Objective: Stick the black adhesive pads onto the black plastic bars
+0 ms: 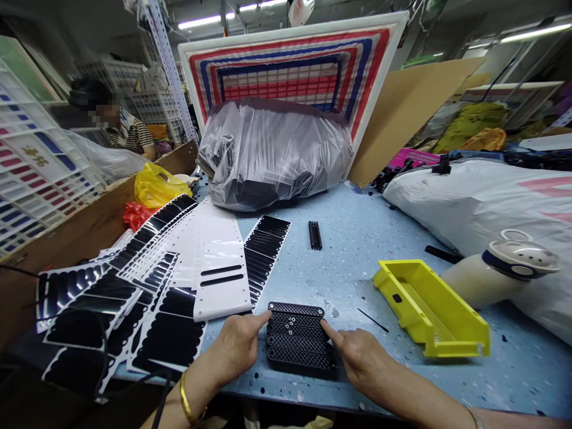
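Several black textured strips (299, 344) lie side by side as a block near the table's front edge. Small pale rings (290, 325) rest loosely on their upper middle, and others sit at the ends of the top strip. My left hand (236, 345) has its index finger stretched to the block's upper left corner, its other fingers curled. From the right, my right hand (360, 356) points its index finger at the block's right edge, just below the top strip, its other fingers bent. Neither hand visibly holds anything. A small black bundle (315, 235) lies farther back.
Sheets of black stickers (172, 330) spread at left. A yellow bin (447, 325) and a bottle (496, 271) stand at right, beside a large white bag (500, 196). A filled plastic bag (277, 155) sits at the back. A person (120, 125) is at far left.
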Demonstrator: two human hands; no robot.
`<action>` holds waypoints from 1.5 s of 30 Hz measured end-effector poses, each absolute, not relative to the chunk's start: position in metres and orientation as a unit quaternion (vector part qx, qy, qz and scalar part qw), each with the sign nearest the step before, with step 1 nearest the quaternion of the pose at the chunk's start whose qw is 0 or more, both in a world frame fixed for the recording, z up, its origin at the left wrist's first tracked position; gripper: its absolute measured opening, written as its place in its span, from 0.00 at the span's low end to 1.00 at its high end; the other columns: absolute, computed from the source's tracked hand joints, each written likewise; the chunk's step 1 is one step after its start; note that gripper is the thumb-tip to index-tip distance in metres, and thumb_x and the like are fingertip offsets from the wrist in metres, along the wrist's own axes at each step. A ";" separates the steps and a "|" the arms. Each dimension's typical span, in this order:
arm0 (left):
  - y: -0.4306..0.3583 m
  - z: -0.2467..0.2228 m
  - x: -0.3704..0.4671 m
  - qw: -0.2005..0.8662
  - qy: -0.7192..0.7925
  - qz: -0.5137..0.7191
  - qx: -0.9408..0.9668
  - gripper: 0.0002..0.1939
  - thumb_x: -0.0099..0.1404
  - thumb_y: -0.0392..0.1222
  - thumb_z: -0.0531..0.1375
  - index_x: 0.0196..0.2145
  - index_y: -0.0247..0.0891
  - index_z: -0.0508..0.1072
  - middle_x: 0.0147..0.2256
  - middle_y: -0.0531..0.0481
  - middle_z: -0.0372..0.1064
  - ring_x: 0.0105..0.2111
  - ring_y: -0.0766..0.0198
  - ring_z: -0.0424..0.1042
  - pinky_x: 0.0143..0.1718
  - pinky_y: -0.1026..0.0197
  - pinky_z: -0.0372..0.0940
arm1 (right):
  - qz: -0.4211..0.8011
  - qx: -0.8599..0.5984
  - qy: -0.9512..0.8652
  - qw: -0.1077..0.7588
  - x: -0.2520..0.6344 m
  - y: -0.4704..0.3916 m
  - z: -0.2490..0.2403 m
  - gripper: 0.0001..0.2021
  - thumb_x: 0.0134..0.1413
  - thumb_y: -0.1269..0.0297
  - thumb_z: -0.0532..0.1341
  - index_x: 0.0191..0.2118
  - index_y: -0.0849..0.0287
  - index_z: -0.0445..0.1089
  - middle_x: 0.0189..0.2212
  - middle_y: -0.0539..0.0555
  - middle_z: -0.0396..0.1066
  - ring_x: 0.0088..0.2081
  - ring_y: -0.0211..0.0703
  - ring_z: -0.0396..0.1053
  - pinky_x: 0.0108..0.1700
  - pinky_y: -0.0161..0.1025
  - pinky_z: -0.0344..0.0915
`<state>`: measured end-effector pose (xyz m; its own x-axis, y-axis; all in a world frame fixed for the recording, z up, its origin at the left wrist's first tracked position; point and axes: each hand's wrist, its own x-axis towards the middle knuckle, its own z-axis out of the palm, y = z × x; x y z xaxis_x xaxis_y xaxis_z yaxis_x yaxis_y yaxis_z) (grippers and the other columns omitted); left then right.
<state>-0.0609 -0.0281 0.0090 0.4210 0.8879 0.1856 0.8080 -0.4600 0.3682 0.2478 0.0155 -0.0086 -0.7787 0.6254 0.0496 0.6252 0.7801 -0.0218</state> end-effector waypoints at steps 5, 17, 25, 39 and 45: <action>-0.029 0.010 -0.053 0.077 0.513 0.075 0.852 0.36 0.54 0.23 0.52 0.61 0.33 0.64 0.35 0.42 0.78 0.33 0.54 0.77 0.36 0.54 0.73 | 0.010 -0.334 -0.942 0.027 0.249 0.015 -0.013 0.36 0.41 0.81 0.51 0.62 0.68 0.62 0.27 0.58 0.77 0.25 0.46 0.73 0.27 0.36 0.62; -0.031 0.008 -0.043 0.067 0.497 0.156 0.851 0.27 0.59 0.25 0.51 0.56 0.29 0.67 0.33 0.40 0.76 0.31 0.53 0.77 0.32 0.54 0.72 | 0.105 -0.380 -0.914 0.100 0.218 0.019 0.029 0.20 0.59 0.77 0.49 0.50 0.61 0.73 0.32 0.56 0.78 0.30 0.43 0.75 0.33 0.35 0.64; -0.020 0.024 -0.011 0.098 0.561 0.147 0.809 0.11 0.66 0.34 0.55 0.30 0.38 0.75 0.28 0.46 0.76 0.29 0.58 0.76 0.29 0.62 0.65 | 0.106 -0.387 -0.914 0.063 0.168 0.029 0.031 0.13 0.61 0.72 0.53 0.35 0.58 0.75 0.29 0.54 0.77 0.31 0.42 0.74 0.32 0.34 0.59; -0.017 0.024 -0.012 0.115 0.556 0.143 0.811 0.12 0.66 0.31 0.54 0.30 0.39 0.76 0.28 0.46 0.77 0.30 0.57 0.77 0.28 0.62 0.62 | 0.093 -0.380 -0.918 0.059 0.172 0.025 0.022 0.13 0.57 0.76 0.52 0.30 0.60 0.74 0.28 0.56 0.77 0.29 0.43 0.73 0.30 0.35 0.58; -0.023 0.021 -0.015 0.100 0.552 0.204 0.802 0.12 0.63 0.30 0.52 0.29 0.38 0.74 0.28 0.46 0.76 0.28 0.59 0.76 0.29 0.62 0.63 | 0.122 -0.399 -0.905 0.082 0.181 0.016 0.022 0.11 0.55 0.74 0.56 0.37 0.58 0.76 0.32 0.55 0.79 0.34 0.45 0.76 0.35 0.35 0.65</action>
